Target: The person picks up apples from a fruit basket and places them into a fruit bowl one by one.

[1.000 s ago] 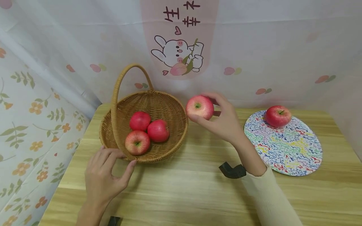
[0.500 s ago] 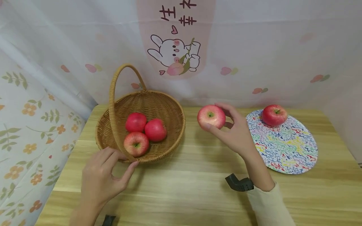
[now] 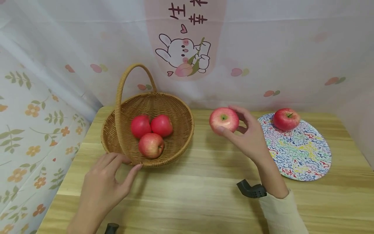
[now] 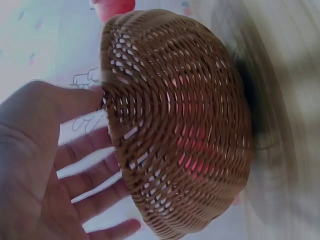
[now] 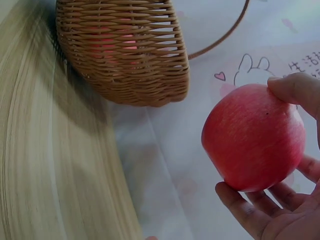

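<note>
Seemingly part-done: three apples (image 3: 151, 145) in the basket (image 3: 176, 113) at left, rim pinched by left hand (image 3: 106, 183); fourth apple (image 3: 223, 119) unplaced, gripped by right hand (image 3: 253, 140); fifth apple (image 3: 286, 120) on round mat (image 3: 306, 159), right.

Table (image 3: 181, 201): bears all items below. Back curtain (image 3: 248, 42): behind the table. Side curtain (image 3: 32, 146): left of the table.

Basket (image 3: 172, 110): on the table, left, toward the back. Handle (image 3: 118, 107): spans the basket, front rim to back rim.

In the basket: rear-left apple (image 3: 141, 126) and rear-right apple (image 3: 162, 125), side by side; front apple (image 3: 151, 145) before them, close.

Left hand (image 3: 105, 182): at the basket's front-left rim, thumb beside the handle's near foot.

Right hand (image 3: 249, 139): between basket and disc (image 3: 301, 156), with held apple (image 3: 223, 120) at its fingers, apart from the basket.

Disc: on the table, right. Fifth apple (image 3: 286, 119): on the disc, toward its back-left edge.
</note>
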Demonstrator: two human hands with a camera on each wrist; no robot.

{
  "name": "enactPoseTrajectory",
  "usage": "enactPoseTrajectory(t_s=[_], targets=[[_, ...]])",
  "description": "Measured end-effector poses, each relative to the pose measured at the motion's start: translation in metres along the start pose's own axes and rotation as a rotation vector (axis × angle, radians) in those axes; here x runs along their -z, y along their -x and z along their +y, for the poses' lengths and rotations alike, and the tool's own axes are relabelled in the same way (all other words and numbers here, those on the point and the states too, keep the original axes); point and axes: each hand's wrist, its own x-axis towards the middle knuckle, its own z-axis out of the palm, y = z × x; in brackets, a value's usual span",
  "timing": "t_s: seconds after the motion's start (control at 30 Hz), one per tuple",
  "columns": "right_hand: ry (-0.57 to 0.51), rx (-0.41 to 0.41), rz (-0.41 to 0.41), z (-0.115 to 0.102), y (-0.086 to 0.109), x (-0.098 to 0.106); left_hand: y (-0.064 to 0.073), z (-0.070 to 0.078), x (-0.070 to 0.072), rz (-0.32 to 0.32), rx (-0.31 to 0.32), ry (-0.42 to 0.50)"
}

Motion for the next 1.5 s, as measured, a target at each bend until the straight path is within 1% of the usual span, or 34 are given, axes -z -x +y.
enactPoseTrajectory(t_s=[0.17, 0.3, 0.43, 0.5, 0.57, 0.63, 0.7, 0.73, 0.8, 0.83, 0.87, 0.93, 1.07, 1.17, 1.23, 1.33, 1.5], targets=[[-0.011, -0.010, 0.030, 0.005, 0.002, 0.006, -0.003, -0.002, -0.009, -0.011, -0.035, 0.040], [-0.014, -0.024, 0.044, 0.010, 0.004, 0.010, -0.004, -0.005, -0.016, -0.007, -0.038, 0.061], [0.006, -0.032, 0.071, 0.011, 0.005, 0.015, -0.004, -0.009, -0.017, -0.001, -0.039, 0.077], [0.023, -0.034, 0.086, 0.010, 0.006, 0.018, -0.004, -0.012, -0.017, 0.022, -0.052, 0.080], [0.026, -0.037, 0.098, 0.009, 0.007, 0.022, -0.004, -0.014, -0.019, 0.063, -0.069, 0.079], [0.016, -0.046, 0.110, 0.008, 0.009, 0.025, -0.003, -0.015, -0.022, 0.113, -0.090, 0.072], [-0.006, -0.060, 0.124, 0.009, 0.012, 0.028, -0.002, -0.016, -0.024, 0.151, -0.104, 0.066], [-0.016, -0.068, 0.133, 0.009, 0.014, 0.030, -0.002, -0.017, -0.026, 0.166, -0.111, 0.068], [-0.030, -0.082, 0.154, 0.011, 0.017, 0.033, -0.003, -0.017, -0.026, 0.172, -0.121, 0.066], [-0.038, -0.088, 0.164, 0.013, 0.018, 0.034, -0.004, -0.018, -0.026, 0.167, -0.123, 0.066], [-0.035, -0.093, 0.172, 0.014, 0.019, 0.035, -0.005, -0.018, -0.025, 0.146, -0.122, 0.060], [-0.039, -0.100, 0.184, 0.016, 0.020, 0.038, -0.008, -0.018, -0.020, 0.093, -0.115, 0.050], [-0.034, -0.103, 0.199, 0.019, 0.020, 0.041, -0.017, -0.014, -0.004, -0.052, -0.087, 0.006], [-0.022, -0.105, 0.217, 0.021, 0.020, 0.044, -0.021, -0.010, 0.005, -0.105, -0.074, -0.029], [0.002, -0.107, 0.224, 0.023, 0.021, 0.045, -0.021, -0.008, 0.007, -0.115, -0.069, -0.050], [0.017, -0.116, 0.237, 0.026, 0.022, 0.050, -0.017, -0.008, 0.006, -0.101, -0.067, -0.069], [0.069, -0.159, 0.297, 0.035, 0.022, 0.061, -0.015, -0.009, 0.007, -0.093, -0.063, -0.081]])
